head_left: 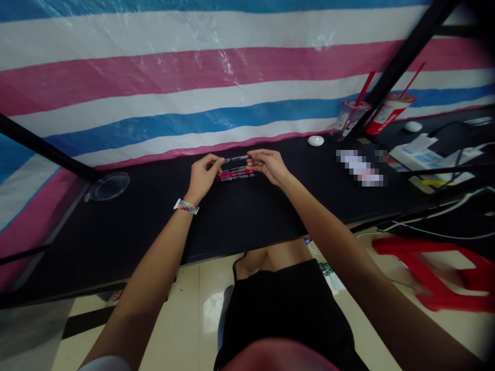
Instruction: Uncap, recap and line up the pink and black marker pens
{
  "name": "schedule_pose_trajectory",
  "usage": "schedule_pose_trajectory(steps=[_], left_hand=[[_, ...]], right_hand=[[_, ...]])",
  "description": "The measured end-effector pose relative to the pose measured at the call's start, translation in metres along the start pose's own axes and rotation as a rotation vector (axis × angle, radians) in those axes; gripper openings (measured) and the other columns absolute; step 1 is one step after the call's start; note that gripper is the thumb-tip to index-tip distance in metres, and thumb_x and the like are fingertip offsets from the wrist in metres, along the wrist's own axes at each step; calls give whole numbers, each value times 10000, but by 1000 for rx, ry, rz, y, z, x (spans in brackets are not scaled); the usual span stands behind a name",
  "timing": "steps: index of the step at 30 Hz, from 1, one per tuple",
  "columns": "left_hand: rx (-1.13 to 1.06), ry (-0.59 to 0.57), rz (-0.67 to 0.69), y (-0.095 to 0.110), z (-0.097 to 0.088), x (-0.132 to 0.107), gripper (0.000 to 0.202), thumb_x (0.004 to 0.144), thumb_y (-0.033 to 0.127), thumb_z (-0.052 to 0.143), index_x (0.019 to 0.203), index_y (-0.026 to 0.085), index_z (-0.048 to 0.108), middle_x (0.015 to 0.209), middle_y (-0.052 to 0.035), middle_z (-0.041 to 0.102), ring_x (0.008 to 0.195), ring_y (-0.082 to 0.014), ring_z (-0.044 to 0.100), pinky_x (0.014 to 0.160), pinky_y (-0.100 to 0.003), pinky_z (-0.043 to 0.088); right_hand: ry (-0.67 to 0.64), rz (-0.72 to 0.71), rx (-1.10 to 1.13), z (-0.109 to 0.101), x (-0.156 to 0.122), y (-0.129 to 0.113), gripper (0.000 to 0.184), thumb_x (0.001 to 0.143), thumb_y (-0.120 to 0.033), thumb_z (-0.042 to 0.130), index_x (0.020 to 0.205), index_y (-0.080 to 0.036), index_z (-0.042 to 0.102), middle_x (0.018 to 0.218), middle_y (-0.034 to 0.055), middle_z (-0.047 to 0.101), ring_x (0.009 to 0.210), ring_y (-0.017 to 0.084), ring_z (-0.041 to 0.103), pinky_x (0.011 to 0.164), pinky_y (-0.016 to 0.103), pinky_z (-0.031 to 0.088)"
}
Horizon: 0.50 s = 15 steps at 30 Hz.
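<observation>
Between my two hands a slim pen [236, 158] with a clear and dark barrel lies level, one end in each hand. My left hand [204, 174], with a colourful woven band at the wrist, pinches its left end. The fingertips of my right hand [267, 164] close around its right end. Just below, several pens [235, 175], red and dark, lie side by side on the black table [235, 221]. Fingers partly cover the ends of these pens, and I cannot tell whether they touch them.
At the back right stand a clear cup [347, 121] and a red-and-white cup [389, 116], both with straws. A white oval object [316, 140] lies nearby. A clear round lid [112, 186] rests at left. Power strips [419, 152] and cables lie right; a red stool [429, 268] stands below.
</observation>
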<state>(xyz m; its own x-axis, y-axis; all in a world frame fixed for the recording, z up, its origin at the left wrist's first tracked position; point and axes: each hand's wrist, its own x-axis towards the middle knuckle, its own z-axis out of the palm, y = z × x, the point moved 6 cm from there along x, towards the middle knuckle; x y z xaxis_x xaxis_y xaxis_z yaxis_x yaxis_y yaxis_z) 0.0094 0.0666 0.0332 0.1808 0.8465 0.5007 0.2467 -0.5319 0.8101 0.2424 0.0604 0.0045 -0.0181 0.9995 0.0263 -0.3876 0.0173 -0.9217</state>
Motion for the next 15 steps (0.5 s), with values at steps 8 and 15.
schedule_pose_trajectory(steps=[8,15], left_hand=[[-24,2,-5,-7,-1,1,158,996,392,752,1001,234,746,758,-14,711,687,-149,695,680,-287,562],[-26,10,3,-3,-2,0,192,1012,398,741,929,226,721,777,-26,732,705,-147,713,714,-295,580]], right_hand=[[14,-2,-4,0,0,0,61,890,-148,773,943,-151,803,800,64,782,762,180,767,874,377,711],[6,-2,12,-1,1,2,56,895,-139,761,930,-145,804,798,75,788,744,188,769,836,385,717]])
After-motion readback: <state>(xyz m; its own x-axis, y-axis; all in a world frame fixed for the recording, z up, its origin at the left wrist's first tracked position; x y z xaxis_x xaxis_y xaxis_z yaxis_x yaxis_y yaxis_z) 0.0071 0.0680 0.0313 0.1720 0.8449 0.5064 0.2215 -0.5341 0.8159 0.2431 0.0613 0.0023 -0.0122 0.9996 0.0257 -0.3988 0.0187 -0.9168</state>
